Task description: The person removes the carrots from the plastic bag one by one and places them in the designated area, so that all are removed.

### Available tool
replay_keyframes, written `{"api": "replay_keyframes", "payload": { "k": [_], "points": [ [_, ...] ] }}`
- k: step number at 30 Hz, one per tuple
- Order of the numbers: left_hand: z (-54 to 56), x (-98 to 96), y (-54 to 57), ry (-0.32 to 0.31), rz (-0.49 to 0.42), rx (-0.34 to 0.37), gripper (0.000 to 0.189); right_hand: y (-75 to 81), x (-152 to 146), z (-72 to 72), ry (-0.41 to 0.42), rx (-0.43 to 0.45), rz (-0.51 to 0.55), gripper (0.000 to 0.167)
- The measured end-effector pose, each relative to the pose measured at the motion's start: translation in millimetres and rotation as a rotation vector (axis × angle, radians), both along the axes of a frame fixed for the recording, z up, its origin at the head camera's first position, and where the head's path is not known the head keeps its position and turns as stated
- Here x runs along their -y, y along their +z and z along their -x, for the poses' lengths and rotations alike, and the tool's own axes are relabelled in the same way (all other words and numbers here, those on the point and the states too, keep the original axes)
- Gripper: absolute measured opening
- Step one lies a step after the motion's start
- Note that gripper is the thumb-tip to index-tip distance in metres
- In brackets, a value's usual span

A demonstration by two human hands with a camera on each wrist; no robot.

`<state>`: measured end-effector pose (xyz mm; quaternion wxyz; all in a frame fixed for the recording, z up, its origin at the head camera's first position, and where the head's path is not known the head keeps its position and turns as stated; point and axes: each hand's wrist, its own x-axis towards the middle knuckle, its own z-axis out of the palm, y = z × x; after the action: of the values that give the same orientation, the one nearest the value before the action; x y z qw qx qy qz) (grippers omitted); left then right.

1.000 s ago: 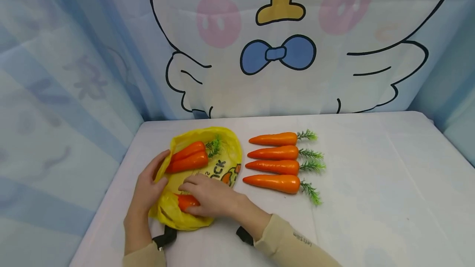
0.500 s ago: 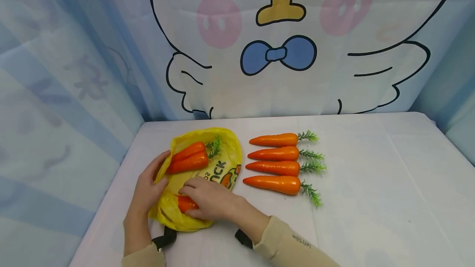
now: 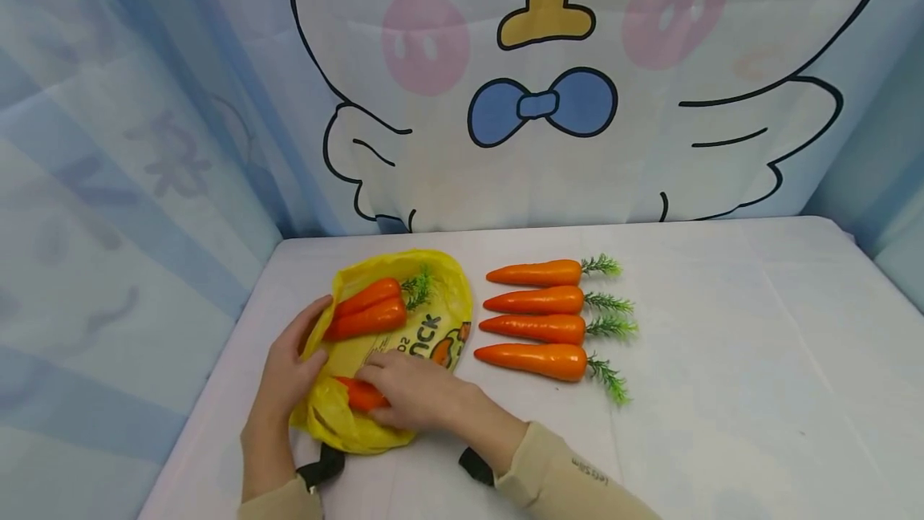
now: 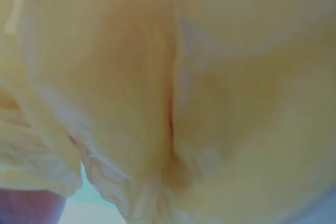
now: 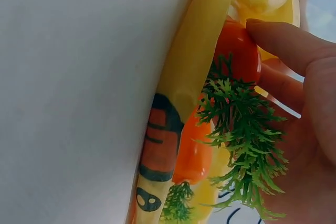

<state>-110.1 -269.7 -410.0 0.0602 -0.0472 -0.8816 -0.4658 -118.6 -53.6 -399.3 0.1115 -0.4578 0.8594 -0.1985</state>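
A yellow bag [image 3: 334, 421] with printed letters lies on the table with its mouth spread. My left hand [image 3: 285, 371] holds the bag's left edge, thumb on the inner side. In the left wrist view, the blurred yellow bag [image 4: 236, 129] fills nearly everything. Inside the bag, my right hand [image 3: 419, 387] grips an orange carrot [image 3: 362, 396] near its leafy end. The right wrist view shows thumb and fingers on either side of this carrot [image 5: 239, 51], its green leaves hanging by the palm. Two more carrots [image 3: 370, 319] lie side by side in the bag's upper part.
Several carrots [image 3: 537, 327] lie in a stacked row right of the bag, tips pointing left. A white cloth covers the table [image 3: 722, 392]. Behind it hangs a curtain [image 3: 556, 175] with a cartoon print. Black straps [image 3: 321, 468] sit at both wrists.
My right hand's fingertips have drawn back slightly to the right over the carrot, showing a little more of it. The left hand and the other carrots stay as they were.
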Motion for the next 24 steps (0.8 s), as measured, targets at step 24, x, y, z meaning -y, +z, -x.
{"api": "replay_keyframes", "payload": {
  "k": [24],
  "points": [
    [-0.1,-2.6,2.4,0.015,-0.005,0.027,0.071,4.6,-25,19.4,-0.141,0.006,-0.020,0.042]
  ]
}}
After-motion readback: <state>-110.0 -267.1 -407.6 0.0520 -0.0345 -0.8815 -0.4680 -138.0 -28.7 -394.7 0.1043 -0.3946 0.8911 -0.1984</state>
